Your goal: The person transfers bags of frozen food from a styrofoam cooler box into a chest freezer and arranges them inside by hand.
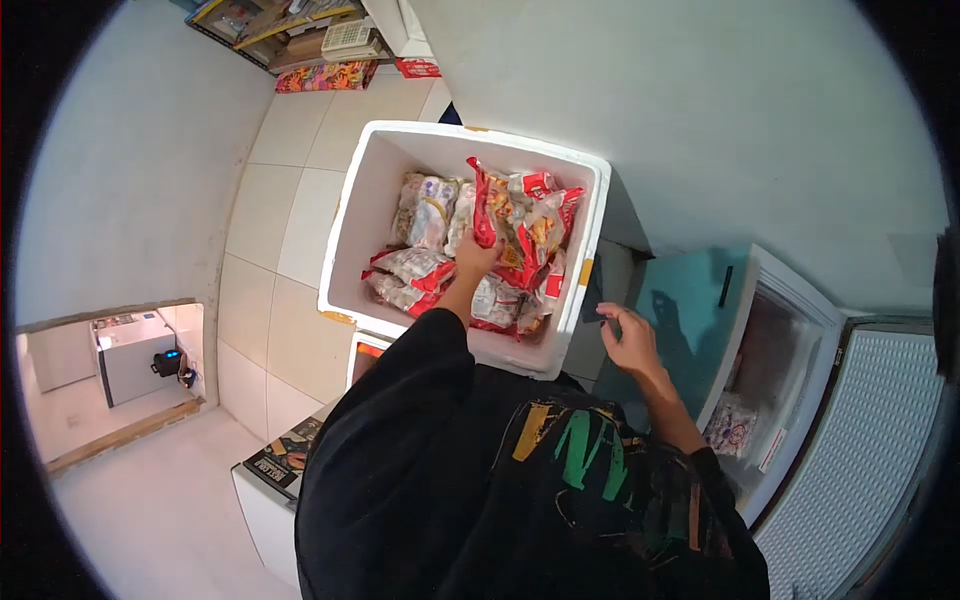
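Observation:
A white styrofoam box point(342, 235) stands in front of me, with plastic packs of food inside. My left hand point(474, 258) reaches into it, fingers closed on the red edge of a red-and-clear food pack point(486, 205) that stands upright among the others. Similar red-trimmed packs point(545, 228) lie against the box's right side, and more packs point(412, 268) rest near its front left. Paler packs point(432, 212) fill the back left. Outside the box, to its right, my right hand point(632, 342) hovers with fingers apart, near the teal freezer lid; nothing shows in it.
To the right is a chest freezer point(800, 350) with its teal lid point(685, 300) raised and a pack point(732, 425) inside. A shelf point(290, 35) with a calculator point(350, 38) stands at the far left. Another box point(272, 500) sits at lower left, near a doorway.

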A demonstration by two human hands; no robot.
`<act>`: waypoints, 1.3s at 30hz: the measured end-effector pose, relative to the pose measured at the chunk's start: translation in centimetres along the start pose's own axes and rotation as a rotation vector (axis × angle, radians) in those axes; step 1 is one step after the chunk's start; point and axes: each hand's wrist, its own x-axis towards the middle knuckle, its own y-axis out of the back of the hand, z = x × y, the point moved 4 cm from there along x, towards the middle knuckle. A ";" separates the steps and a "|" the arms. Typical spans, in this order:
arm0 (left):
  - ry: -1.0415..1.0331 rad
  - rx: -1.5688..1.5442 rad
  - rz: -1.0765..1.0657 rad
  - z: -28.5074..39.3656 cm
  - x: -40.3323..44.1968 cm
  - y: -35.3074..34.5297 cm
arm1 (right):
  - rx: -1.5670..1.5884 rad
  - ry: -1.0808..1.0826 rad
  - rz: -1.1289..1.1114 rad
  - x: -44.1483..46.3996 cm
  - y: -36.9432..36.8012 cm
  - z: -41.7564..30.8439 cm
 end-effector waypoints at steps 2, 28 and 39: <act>-0.141 -0.112 0.042 1.2 -1.7 0.8 | 0.042 0.067 0.048 1.2 -0.4 -1.1; -0.713 0.636 -0.979 4.7 -10.4 0.7 | -0.244 0.438 -0.100 6.9 -9.4 -5.3; 0.191 -0.095 -0.481 -6.2 7.5 0.0 | -0.832 0.283 -0.614 5.9 -13.0 -1.1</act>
